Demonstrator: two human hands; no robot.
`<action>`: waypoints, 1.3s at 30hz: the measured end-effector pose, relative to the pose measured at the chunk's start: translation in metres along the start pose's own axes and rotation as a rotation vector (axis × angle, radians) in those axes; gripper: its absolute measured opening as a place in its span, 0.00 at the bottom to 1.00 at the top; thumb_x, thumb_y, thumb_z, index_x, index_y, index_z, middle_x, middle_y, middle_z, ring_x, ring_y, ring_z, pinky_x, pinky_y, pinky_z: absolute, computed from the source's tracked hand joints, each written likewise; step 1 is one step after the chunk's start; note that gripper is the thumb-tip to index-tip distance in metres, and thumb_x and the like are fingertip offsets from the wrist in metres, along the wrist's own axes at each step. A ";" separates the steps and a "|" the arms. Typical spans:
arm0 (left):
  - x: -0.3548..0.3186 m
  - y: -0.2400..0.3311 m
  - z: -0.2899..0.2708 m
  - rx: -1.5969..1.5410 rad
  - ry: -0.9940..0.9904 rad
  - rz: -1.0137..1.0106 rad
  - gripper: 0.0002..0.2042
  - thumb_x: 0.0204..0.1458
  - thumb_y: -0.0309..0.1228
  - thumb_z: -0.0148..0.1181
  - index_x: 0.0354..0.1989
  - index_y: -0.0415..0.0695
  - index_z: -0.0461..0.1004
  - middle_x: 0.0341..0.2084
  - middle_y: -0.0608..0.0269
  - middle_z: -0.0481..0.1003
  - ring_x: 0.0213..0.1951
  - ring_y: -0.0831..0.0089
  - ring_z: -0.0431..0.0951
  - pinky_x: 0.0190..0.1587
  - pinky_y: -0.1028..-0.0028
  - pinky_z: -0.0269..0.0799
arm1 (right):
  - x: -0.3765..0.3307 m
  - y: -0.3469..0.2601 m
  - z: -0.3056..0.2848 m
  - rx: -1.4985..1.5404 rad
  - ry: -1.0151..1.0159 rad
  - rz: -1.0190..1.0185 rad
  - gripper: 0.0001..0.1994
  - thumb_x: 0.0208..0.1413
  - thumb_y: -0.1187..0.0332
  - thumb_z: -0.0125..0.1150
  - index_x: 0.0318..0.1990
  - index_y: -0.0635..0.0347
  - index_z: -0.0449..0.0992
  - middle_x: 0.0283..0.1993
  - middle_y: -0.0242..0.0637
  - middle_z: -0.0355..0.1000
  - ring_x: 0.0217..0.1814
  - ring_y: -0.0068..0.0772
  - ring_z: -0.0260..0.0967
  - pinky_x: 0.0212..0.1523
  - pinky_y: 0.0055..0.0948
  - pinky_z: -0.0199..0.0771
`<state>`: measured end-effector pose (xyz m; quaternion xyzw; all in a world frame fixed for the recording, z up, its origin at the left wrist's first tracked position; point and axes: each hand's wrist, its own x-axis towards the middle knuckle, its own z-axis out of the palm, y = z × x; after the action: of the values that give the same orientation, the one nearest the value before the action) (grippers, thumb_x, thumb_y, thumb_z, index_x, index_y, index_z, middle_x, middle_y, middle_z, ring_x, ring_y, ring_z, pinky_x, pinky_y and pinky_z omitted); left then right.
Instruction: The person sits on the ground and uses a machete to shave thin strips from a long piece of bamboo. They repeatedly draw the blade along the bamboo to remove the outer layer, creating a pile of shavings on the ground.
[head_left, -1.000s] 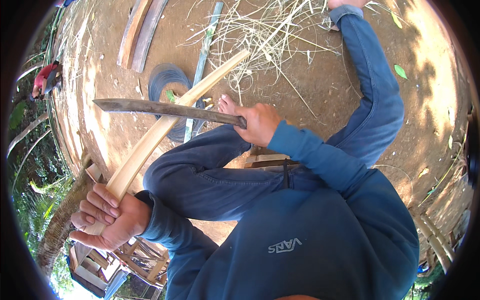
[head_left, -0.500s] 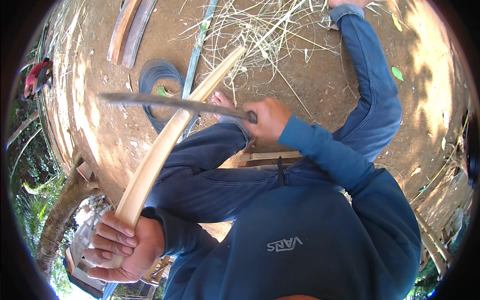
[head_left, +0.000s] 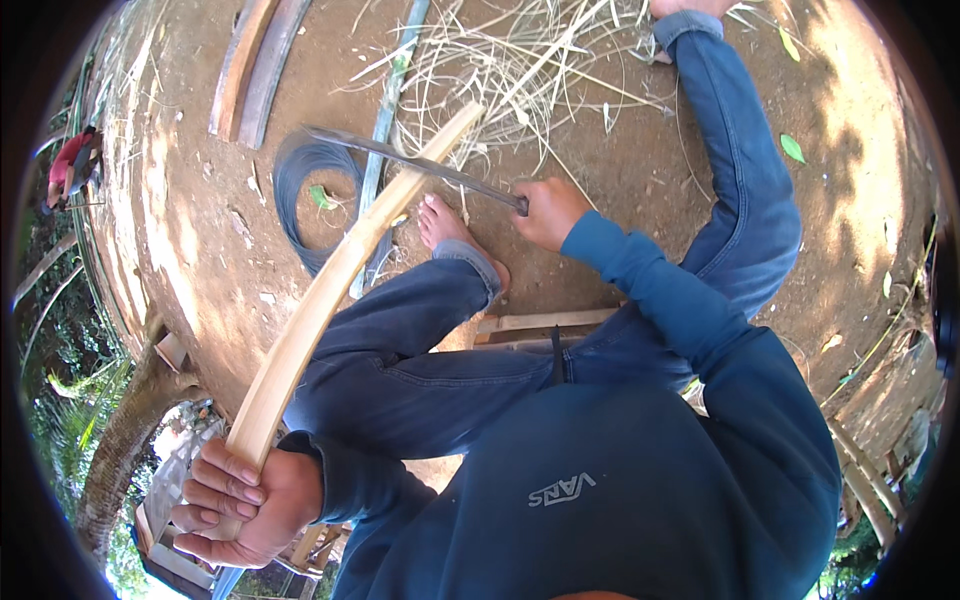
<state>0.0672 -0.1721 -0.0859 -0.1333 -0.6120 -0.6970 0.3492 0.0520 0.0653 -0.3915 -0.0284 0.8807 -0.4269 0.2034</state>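
My left hand [head_left: 250, 505], at the lower left, is closed round the near end of a long pale split-bamboo strip [head_left: 318, 300]. The strip slants up and away to the right, its tapered far end over a heap of thin shavings [head_left: 545, 85]. In my right hand [head_left: 552, 213] is the handle end of a long dark machete [head_left: 455, 177], the grip mostly hidden by the fingers. Its blade lies across the strip near the far end, with the tip pointing left over a coil of dark wire [head_left: 288, 205].
A narrow greenish slat [head_left: 385, 120] lies beyond the strip, beside the coil. Two curved planks [head_left: 245, 75] rest on the dirt at the far left. My bare foot [head_left: 452, 228] is just below the blade. Another person [head_left: 72, 168] is at the far left edge.
The machete has slid farther along the strip toward its far end, and its tip has swung right and away. My right hand has shifted slightly right. The left hand keeps its hold.
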 end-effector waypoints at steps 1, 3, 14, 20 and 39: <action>-0.002 0.000 -0.001 0.015 0.016 0.014 0.17 0.58 0.37 0.40 0.16 0.50 0.53 0.05 0.73 0.45 0.05 0.82 0.46 0.12 0.84 0.50 | -0.010 -0.011 -0.004 -0.005 -0.030 -0.012 0.08 0.45 0.64 0.59 0.28 0.59 0.75 0.21 0.47 0.72 0.26 0.51 0.72 0.31 0.45 0.72; -0.001 -0.004 0.000 0.036 0.026 0.039 0.17 0.58 0.37 0.40 0.15 0.50 0.53 0.06 0.73 0.45 0.06 0.82 0.45 0.12 0.84 0.49 | -0.009 -0.012 -0.010 -0.010 -0.025 -0.005 0.08 0.46 0.64 0.59 0.28 0.59 0.76 0.22 0.47 0.72 0.27 0.51 0.72 0.33 0.44 0.72; 0.020 -0.010 -0.005 0.055 0.075 -0.009 0.16 0.55 0.34 0.43 0.14 0.51 0.53 0.07 0.73 0.45 0.08 0.82 0.45 0.13 0.82 0.46 | 0.031 0.093 0.030 -0.080 -0.038 0.321 0.12 0.46 0.62 0.58 0.35 0.60 0.78 0.30 0.51 0.74 0.34 0.51 0.74 0.39 0.44 0.74; 0.046 -0.019 -0.023 -0.014 0.060 -0.094 0.16 0.54 0.35 0.46 0.15 0.51 0.56 0.08 0.74 0.47 0.09 0.82 0.46 0.13 0.82 0.44 | 0.030 0.099 0.016 -0.111 -0.115 0.394 0.16 0.47 0.61 0.59 0.38 0.62 0.78 0.35 0.54 0.74 0.40 0.53 0.74 0.42 0.43 0.73; 0.051 -0.003 -0.064 -0.247 0.009 -0.203 0.35 0.46 0.70 0.40 0.26 0.42 0.60 0.15 0.66 0.55 0.22 0.67 0.57 0.30 0.68 0.58 | -0.061 -0.074 0.009 0.364 0.021 -0.130 0.11 0.45 0.63 0.61 0.28 0.63 0.74 0.21 0.48 0.71 0.22 0.48 0.71 0.26 0.40 0.70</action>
<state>0.0444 -0.2494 -0.0706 -0.1098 -0.5304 -0.7993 0.2604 0.1019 0.0252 -0.3192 -0.0434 0.7872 -0.5918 0.1678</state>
